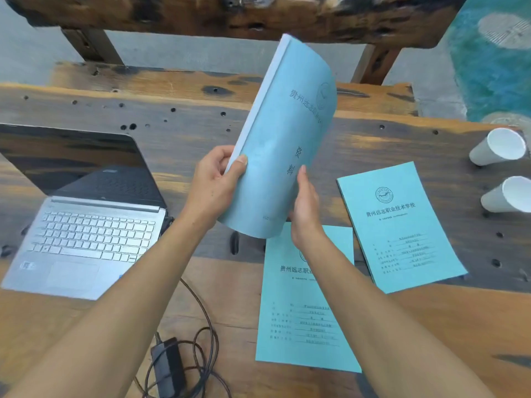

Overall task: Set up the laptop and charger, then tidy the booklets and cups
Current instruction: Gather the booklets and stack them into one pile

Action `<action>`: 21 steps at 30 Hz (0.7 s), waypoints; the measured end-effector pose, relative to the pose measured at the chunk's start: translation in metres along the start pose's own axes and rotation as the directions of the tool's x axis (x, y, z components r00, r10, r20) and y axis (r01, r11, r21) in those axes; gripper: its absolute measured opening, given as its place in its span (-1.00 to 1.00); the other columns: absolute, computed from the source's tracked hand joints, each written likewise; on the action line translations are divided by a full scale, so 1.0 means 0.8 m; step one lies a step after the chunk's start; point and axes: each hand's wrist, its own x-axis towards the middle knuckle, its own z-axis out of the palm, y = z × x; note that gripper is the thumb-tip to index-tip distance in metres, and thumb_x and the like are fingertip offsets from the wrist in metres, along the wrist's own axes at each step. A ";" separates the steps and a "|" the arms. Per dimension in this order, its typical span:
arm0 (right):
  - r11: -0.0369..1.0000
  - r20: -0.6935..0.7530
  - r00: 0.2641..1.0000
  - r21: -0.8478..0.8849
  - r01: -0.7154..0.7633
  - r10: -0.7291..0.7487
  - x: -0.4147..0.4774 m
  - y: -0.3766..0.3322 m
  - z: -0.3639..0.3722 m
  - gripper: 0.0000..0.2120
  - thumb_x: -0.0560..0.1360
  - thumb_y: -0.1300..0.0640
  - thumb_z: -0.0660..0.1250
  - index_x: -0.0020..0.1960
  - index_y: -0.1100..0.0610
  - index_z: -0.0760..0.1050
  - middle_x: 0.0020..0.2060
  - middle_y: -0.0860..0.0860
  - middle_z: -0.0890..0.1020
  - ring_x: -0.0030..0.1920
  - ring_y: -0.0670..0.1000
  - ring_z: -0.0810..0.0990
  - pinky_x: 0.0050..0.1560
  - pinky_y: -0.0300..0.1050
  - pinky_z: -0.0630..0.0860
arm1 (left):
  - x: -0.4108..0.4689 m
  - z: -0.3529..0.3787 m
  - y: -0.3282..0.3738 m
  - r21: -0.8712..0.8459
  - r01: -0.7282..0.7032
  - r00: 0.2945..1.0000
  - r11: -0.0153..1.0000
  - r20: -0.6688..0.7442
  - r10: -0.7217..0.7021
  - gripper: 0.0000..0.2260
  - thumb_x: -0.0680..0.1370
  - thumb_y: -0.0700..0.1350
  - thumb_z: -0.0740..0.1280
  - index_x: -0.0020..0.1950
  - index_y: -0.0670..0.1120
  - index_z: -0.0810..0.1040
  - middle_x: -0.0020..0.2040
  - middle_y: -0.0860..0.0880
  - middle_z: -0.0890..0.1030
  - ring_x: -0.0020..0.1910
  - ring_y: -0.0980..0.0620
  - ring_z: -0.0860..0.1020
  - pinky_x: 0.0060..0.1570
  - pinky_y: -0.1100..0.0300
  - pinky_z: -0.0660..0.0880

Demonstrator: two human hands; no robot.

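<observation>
I hold a thick light-blue booklet (283, 139) upright above the wooden table (178, 133). My left hand (214, 186) grips its spine edge, and my right hand (306, 209) presses its lower right side. Two thinner teal booklets lie flat on the table: one (304, 320) right below my right forearm, another (402, 225) further right. An open silver laptop (86, 231) sits at the left, its screen dark. The black charger brick (168, 366) with coiled cable lies near the front edge. Two white paper cups lie on their sides at the far right, one (498, 150) behind the other (508, 195).
A dark wooden bench (230, 15) runs along the far side of the table. A teal patterned rug (494, 61) covers the floor at the upper right. The charger cable (198, 300) runs from the laptop's right side toward the front edge.
</observation>
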 end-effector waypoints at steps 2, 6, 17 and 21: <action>0.992 0.056 0.997 0.113 -0.061 0.055 -0.011 -0.001 -0.024 -0.41 0.43 -0.38 0.34 0.30 -0.04 0.60 0.20 -0.07 0.71 0.22 0.03 0.68 0.33 0.15 0.53 | -0.020 0.013 -0.013 -0.058 0.069 0.998 0.996 -0.008 -0.069 -0.77 0.57 0.03 0.32 0.15 -0.05 0.58 -0.07 0.00 0.75 -0.12 0.07 0.69 -0.13 0.12 0.61; 0.988 -0.223 0.975 -0.152 -0.019 -0.015 -0.044 0.013 -0.091 -0.63 0.53 -0.13 0.42 0.21 0.10 0.62 0.08 0.00 0.74 0.09 0.04 0.72 0.17 0.02 0.63 | -0.061 0.041 -0.055 0.009 0.191 0.978 0.982 -0.088 -0.189 -0.73 0.55 0.07 0.30 0.16 -0.03 0.56 -0.03 0.02 0.72 -0.09 0.09 0.68 -0.11 0.11 0.58; 0.807 -0.342 0.934 -0.578 -0.123 -0.103 -0.116 0.098 -0.231 -0.77 0.55 0.01 0.43 0.06 0.13 0.47 -0.06 0.00 0.63 0.03 0.12 0.62 -0.02 -0.06 0.47 | -0.220 0.119 -0.184 0.253 0.428 0.901 0.867 -0.196 -0.387 -0.89 0.63 -0.05 0.27 0.06 -0.09 0.49 -0.07 0.00 0.62 -0.01 -0.14 0.60 -0.10 0.03 0.45; 0.662 -0.235 0.945 -0.749 -0.028 -0.226 -0.138 0.116 -0.244 -0.82 0.53 0.12 0.42 0.11 0.07 0.51 0.07 0.00 0.59 0.17 0.10 0.55 0.14 0.00 0.48 | -0.250 0.127 -0.187 0.420 0.342 0.936 0.840 -0.233 -0.265 -0.83 0.62 -0.11 0.31 0.16 -0.15 0.55 0.03 -0.12 0.60 0.05 -0.14 0.51 0.02 0.03 0.41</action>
